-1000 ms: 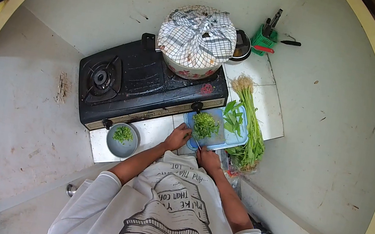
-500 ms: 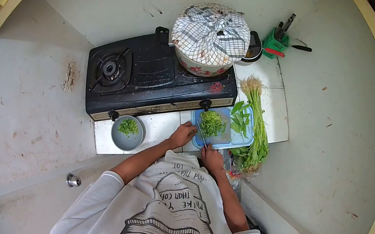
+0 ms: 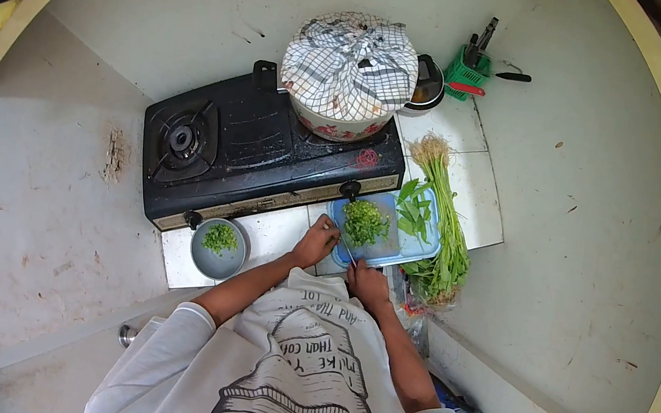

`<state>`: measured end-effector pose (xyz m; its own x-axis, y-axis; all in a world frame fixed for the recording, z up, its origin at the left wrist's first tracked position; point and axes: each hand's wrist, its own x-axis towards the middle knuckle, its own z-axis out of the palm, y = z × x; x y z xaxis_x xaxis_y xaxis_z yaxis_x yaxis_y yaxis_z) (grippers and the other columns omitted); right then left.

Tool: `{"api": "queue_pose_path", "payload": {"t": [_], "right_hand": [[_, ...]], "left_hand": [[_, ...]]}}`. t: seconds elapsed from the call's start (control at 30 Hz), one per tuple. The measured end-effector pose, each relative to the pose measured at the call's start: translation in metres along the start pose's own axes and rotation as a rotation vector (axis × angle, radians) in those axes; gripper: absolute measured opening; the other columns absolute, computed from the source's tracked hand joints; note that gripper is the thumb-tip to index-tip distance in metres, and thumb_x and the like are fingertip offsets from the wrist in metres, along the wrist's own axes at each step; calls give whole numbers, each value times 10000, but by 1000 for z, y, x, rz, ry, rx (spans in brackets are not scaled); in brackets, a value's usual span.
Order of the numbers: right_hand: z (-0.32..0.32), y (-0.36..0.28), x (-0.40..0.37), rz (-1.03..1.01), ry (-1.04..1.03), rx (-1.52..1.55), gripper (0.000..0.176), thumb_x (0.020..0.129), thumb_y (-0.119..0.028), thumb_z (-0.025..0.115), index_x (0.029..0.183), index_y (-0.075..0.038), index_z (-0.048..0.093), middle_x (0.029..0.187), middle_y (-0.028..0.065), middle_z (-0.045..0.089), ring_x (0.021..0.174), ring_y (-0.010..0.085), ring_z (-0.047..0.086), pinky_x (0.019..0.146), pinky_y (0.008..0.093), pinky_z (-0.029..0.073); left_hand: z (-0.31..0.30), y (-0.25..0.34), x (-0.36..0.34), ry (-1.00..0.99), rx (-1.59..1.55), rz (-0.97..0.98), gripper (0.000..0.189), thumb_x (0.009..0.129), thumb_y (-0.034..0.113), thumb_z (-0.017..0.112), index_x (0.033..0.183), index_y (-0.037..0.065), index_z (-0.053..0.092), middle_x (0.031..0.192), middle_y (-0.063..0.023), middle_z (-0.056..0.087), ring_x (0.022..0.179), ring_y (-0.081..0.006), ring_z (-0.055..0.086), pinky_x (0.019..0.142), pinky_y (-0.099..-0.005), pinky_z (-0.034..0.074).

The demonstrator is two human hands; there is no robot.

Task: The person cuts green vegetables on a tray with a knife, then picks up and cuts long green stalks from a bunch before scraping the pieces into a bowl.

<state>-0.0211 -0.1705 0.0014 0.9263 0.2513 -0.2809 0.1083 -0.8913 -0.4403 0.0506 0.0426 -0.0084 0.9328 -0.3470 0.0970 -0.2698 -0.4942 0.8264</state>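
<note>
My right hand (image 3: 370,285) is closed round the handle of a knife (image 3: 347,250), whose blade slants up and left over the near edge of a blue tray (image 3: 381,261). Close to the blade's far end is my left hand (image 3: 316,242), its fingers pinched together; what lies between them is too small to make out. Finely chopped greens (image 3: 365,223) form a heap on the tray, just beyond the blade. Several whole leaves (image 3: 415,209) rest on the tray's right side. Left of my hands, a grey bowl (image 3: 206,262) contains more chopped greens.
Behind the tray is a black two-burner stove (image 3: 257,145), bearing a large cloth-covered pot (image 3: 350,68). A bundle of rooted greens (image 3: 451,232) lies along the tray's right. A green basket of utensils (image 3: 465,75) stands in the back corner. Walls enclose the counter.
The camera view has shifted slightly, moving the stove and tray left in frame. Both hands stay by the knife, and the chopped heap looks much the same.
</note>
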Motion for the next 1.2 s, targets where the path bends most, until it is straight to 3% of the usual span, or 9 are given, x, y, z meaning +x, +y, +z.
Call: {"api": "queue_pose_path", "payload": {"t": [0.2, 0.3, 0.5, 0.7, 0.9, 1.0, 1.2], "right_hand": [[3, -2, 19, -22, -19, -52, 404, 1043, -381, 513, 1033, 17, 579, 719, 269, 696, 658, 476, 700, 629, 571, 579], [2, 0, 20, -11, -11, 7, 403, 1042, -386, 516, 1034, 12, 575, 723, 276, 694, 667, 481, 701, 635, 576, 579], [-5, 1, 5, -12, -8, 0, 401, 1039, -402, 524, 1034, -3, 567, 718, 283, 688, 662, 493, 696, 629, 594, 574], [-2, 0, 3, -9, -34, -19, 396, 1040, -392, 512, 1041, -1, 572, 701, 282, 684, 652, 487, 695, 632, 600, 570], [0, -4, 17, -18, 6, -30, 396, 1043, -375, 509, 1025, 14, 582, 711, 281, 691, 663, 489, 698, 650, 590, 573], [-3, -3, 14, -10, -3, -16, 392, 1038, -377, 519, 1021, 10, 583, 712, 283, 690, 669, 495, 697, 647, 600, 570], [-12, -4, 0, 18, -12, 23, 393, 1029, -398, 536, 1036, -7, 581, 710, 289, 685, 677, 503, 696, 630, 611, 566]], "left_hand": [[-1, -4, -4, -117, -34, -15, 138, 854, -21, 699, 987, -7, 665, 1132, -205, 553, 919, -423, 666, 808, -487, 555], [-3, -5, -7, -139, 11, -54, 200, 849, -12, 710, 1048, 8, 699, 1145, -191, 582, 998, -386, 675, 865, -459, 577], [-1, -4, -7, -49, 22, -61, 210, 817, 8, 723, 1027, 12, 708, 1062, -184, 621, 1009, -379, 681, 846, -457, 574], [0, -5, -4, -27, -29, -85, 186, 804, 16, 718, 990, 24, 726, 916, -179, 660, 884, -374, 687, 809, -445, 569], [-3, 2, -4, -56, 21, -140, 160, 822, -9, 691, 982, 0, 697, 946, -205, 652, 871, -407, 668, 794, -460, 563], [-1, 1, -7, 69, 5, -15, 146, 833, -13, 695, 977, 4, 695, 937, -206, 649, 863, -403, 665, 790, -467, 557], [-1, -1, -1, 21, -62, -152, 132, 837, -1, 720, 966, 6, 697, 939, -205, 629, 884, -393, 650, 804, -469, 541]]}}
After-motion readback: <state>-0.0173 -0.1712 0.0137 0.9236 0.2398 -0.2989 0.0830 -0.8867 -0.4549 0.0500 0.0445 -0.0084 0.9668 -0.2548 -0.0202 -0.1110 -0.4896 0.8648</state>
